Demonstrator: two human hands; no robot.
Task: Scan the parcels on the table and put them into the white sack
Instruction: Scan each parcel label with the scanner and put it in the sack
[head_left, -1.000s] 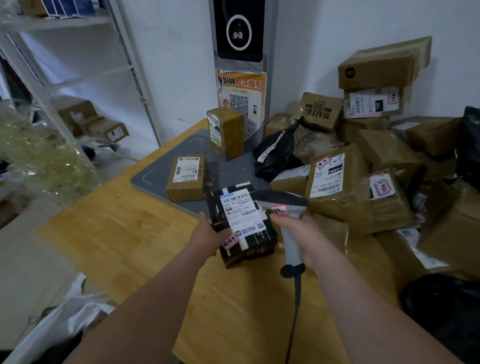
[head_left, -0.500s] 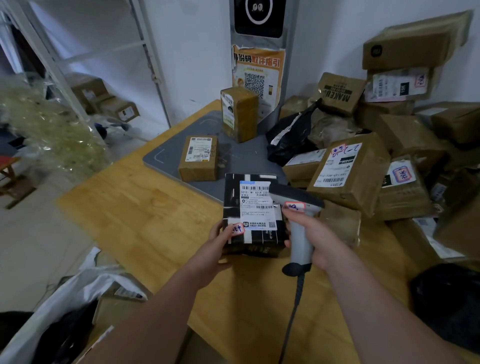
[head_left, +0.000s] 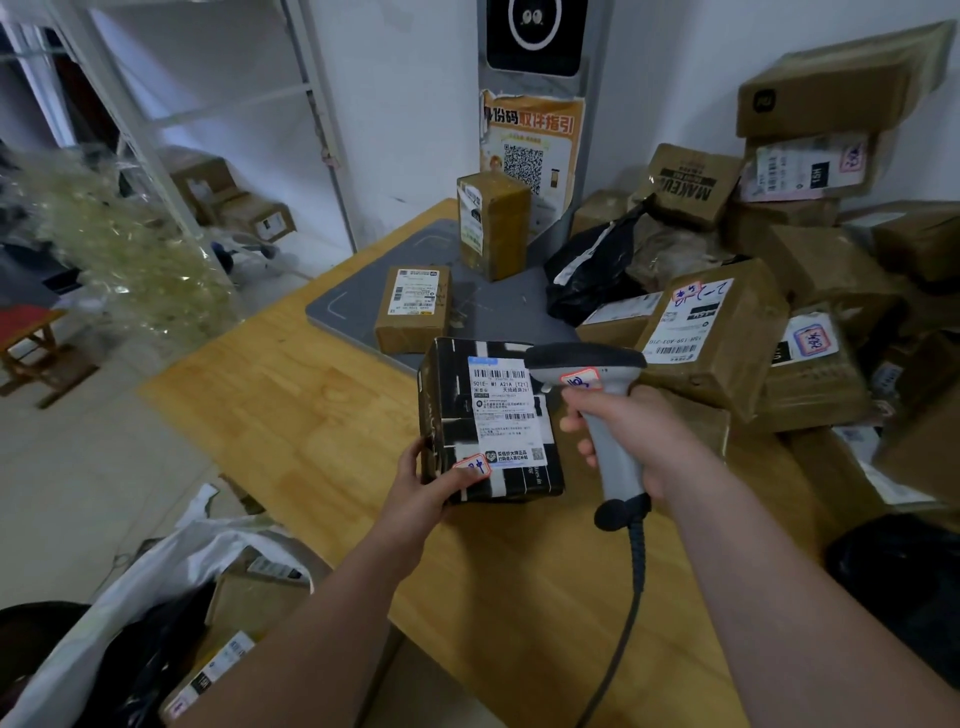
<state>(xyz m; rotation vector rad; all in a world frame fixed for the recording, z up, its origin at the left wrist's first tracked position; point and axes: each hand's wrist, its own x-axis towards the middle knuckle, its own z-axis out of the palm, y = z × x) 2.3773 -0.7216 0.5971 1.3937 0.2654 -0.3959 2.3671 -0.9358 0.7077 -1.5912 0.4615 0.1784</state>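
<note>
Lighting dim, cool, diffuse. Brightest zone: white wall (head_left: 405, 104), upper centre. Shadows soft. Blur at left edge and far right; straight lines bow near edges. Centre parcel (head_left: 488, 415) print sharp.

One wooden table (head_left: 291, 415) carries one grey mat (head_left: 363, 301). Two brown parcels stand on the mat, a flat box (head_left: 413, 309) and an upright box (head_left: 493, 223). The heap of brown cartons (head_left: 717, 332) numbers more than ten, too overlapped for an exact count. There are two black plastic bags (head_left: 592, 270), one black-and-white parcel (head_left: 493, 415) and one barcode scanner (head_left: 587, 364). Two hands show, the left hand (head_left: 415, 493) and the right hand (head_left: 628, 436). One white sack (head_left: 156, 571), one poster (head_left: 530, 145) and one red stool (head_left: 26, 332) are also in view.
</note>
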